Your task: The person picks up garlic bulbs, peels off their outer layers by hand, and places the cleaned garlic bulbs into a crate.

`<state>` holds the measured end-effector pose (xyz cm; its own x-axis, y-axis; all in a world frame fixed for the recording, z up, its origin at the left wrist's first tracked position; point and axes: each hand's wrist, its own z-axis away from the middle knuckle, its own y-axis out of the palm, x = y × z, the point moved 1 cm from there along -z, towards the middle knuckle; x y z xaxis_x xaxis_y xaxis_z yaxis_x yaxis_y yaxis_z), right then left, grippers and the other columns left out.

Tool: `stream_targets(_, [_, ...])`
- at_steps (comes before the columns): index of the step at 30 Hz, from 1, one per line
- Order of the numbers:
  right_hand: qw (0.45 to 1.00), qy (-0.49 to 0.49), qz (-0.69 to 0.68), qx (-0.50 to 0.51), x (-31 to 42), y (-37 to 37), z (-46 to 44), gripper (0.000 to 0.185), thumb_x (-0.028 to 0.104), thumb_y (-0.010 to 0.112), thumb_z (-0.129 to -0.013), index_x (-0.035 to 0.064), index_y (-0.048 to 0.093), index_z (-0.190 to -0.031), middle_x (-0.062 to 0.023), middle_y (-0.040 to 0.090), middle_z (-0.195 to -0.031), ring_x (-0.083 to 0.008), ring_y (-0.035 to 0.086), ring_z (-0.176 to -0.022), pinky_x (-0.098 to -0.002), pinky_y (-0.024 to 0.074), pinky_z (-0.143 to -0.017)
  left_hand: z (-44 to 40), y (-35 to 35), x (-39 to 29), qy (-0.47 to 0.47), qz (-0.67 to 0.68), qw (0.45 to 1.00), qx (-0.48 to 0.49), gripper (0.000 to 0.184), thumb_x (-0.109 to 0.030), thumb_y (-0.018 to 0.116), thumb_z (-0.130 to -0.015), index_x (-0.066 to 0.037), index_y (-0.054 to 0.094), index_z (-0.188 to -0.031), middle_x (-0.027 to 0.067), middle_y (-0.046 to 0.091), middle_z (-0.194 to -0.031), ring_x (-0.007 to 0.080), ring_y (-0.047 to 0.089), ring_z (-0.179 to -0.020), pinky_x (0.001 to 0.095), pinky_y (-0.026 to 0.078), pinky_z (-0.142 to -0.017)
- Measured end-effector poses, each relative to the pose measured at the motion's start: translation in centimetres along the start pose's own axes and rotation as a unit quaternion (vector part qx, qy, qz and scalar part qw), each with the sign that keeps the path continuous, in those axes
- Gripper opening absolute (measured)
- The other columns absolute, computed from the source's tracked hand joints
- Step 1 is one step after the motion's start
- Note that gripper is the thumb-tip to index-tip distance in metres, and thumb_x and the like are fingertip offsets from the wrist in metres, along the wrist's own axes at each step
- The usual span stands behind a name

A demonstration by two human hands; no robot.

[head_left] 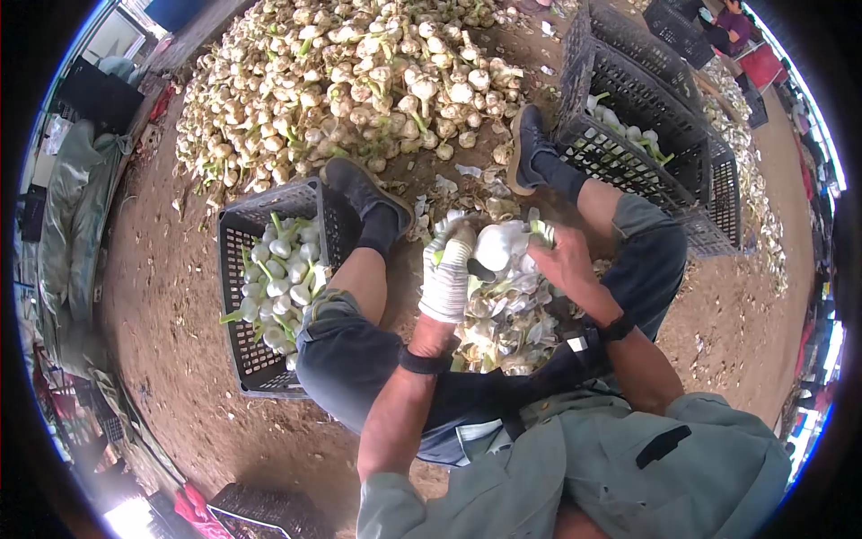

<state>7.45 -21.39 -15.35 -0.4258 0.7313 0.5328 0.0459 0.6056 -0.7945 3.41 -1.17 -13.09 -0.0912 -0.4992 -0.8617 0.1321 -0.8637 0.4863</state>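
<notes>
My left hand [449, 269], in a whitish work glove, is closed with its fingers curled. A small dark piece [480, 270] shows at its inner edge; I cannot tell what it is. Just right of the glove is a white garlic bulb [499, 246], peeled smooth. My bare right hand [566, 260] closes on this bulb at its green stem end, with pale wrapping on a finger. Below both hands, a heap of garlic skins [507, 328] lies between my legs.
A big pile of untrimmed garlic [350, 85] lies ahead. To the left, a black crate [235, 337] holds cleaned bulbs. Stacked black crates [628, 175] at right contain a few more. A person [732, 29] sits far right. Another dark crate [269, 512] stands at lower left.
</notes>
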Motion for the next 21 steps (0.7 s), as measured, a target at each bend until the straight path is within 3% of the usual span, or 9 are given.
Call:
stream_targets(2, [0.999,-0.029,0.000,0.037,0.0,-0.2,0.6,0.023,0.018,0.068,-0.076,-0.0020,0.063,-0.086,-0.0209,0.061,-0.068,-0.0424,0.058,-0.062,-0.0467,0.0466,-0.057,0.1,0.3,-0.5,-0.013,0.049,0.999,-0.005,0.032,-0.022,0.056,-0.092,0.002,0.061,-0.114,0.0089,0.066,-0.099,0.0142,0.064,-0.083,0.0261,0.053,-0.070])
stream_targets(5, [0.999,-0.018,-0.031,0.011,0.4,-0.1,0.6,0.025,0.020,0.067,-0.080,-0.0025,0.062,-0.087,-0.0186,0.060,-0.070,-0.0349,0.059,-0.059,-0.0434,0.0462,-0.056,-0.1,0.0,-0.3,-0.013,0.104,0.994,-0.013,0.034,-0.017,0.059,-0.090,0.002,0.057,-0.119,0.0099,0.065,-0.104,0.0163,0.064,-0.090,0.0272,0.054,-0.077])
stream_targets(7, [0.936,0.229,-0.198,0.177,2.5,-1.9,-0.1,0.030,0.026,0.063,-0.087,-0.0035,0.062,-0.089,-0.0144,0.059,-0.068,-0.0254,0.058,-0.056,-0.0403,0.0445,-0.054,-0.3,-0.3,0.1,0.011,0.132,0.991,-0.009,0.034,-0.010,0.060,-0.088,0.002,0.057,-0.120,0.0100,0.064,-0.107,0.0158,0.063,-0.092,0.0278,0.053,-0.080])
stream_targets(11, [0.915,0.267,-0.259,0.159,4.5,-3.2,-0.9,0.038,0.034,0.059,-0.092,-0.0044,0.063,-0.093,-0.0117,0.060,-0.065,-0.0205,0.058,-0.056,-0.0389,0.0428,-0.053,-0.1,0.3,-0.4,0.014,0.064,0.998,-0.021,0.033,-0.006,0.060,-0.088,0.002,0.056,-0.120,0.0087,0.064,-0.106,0.0132,0.060,-0.092,0.0269,0.051,-0.080])
stream_targets(14, [0.919,0.270,-0.249,0.146,6.3,-2.2,-0.9,0.043,0.038,0.058,-0.093,-0.0049,0.062,-0.089,-0.0146,0.059,-0.062,-0.0233,0.057,-0.054,-0.0405,0.0411,-0.052,-0.2,0.1,0.2,0.022,-0.003,0.999,-0.039,0.032,-0.004,0.058,-0.088,0.002,0.056,-0.119,0.0080,0.064,-0.104,0.0120,0.059,-0.091,0.0255,0.050,-0.079])
stream_targets(16, [0.959,0.099,-0.264,0.010,7.0,-1.0,-1.0,0.042,0.035,0.055,-0.094,-0.0049,0.059,-0.081,-0.0179,0.057,-0.062,-0.0247,0.055,-0.052,-0.0418,0.0400,-0.051,-0.1,0.2,0.5,0.036,-0.011,0.998,-0.055,0.028,-0.006,0.057,-0.089,0.003,0.058,-0.116,0.0076,0.063,-0.104,0.0116,0.058,-0.090,0.0250,0.049,-0.078])
stream_targets(18, [0.966,0.152,-0.204,0.052,3.5,2.1,0.2,0.034,0.026,0.055,-0.094,-0.0044,0.057,-0.078,-0.0199,0.055,-0.061,-0.0310,0.052,-0.051,-0.0430,0.0392,-0.050,-0.1,-0.6,0.7,0.090,-0.034,0.995,-0.015,0.025,-0.008,0.055,-0.089,0.004,0.060,-0.111,0.0078,0.064,-0.101,0.0121,0.059,-0.089,0.0261,0.049,-0.079])
stream_targets(20, [0.974,0.072,-0.213,0.029,-1.0,6.8,2.3,0.025,0.020,0.059,-0.089,-0.0038,0.058,-0.080,-0.0193,0.056,-0.062,-0.0372,0.051,-0.053,-0.0429,0.0382,-0.050,0.4,-1.3,1.0,0.053,-0.008,0.999,-0.008,0.032,-0.014,0.056,-0.085,0.002,0.060,-0.112,0.0093,0.065,-0.100,0.0160,0.062,-0.091,0.0299,0.050,-0.083])
stream_targets(21, [0.972,0.089,-0.148,0.159,-0.6,5.7,2.2,0.027,0.024,0.062,-0.084,-0.0029,0.060,-0.082,-0.0214,0.058,-0.067,-0.0421,0.055,-0.063,-0.0462,0.0423,-0.055,0.4,-1.1,0.5,0.046,0.086,0.995,-0.010,0.029,-0.013,0.056,-0.085,0.003,0.061,-0.109,0.0096,0.066,-0.098,0.0163,0.062,-0.089,0.0299,0.051,-0.083])
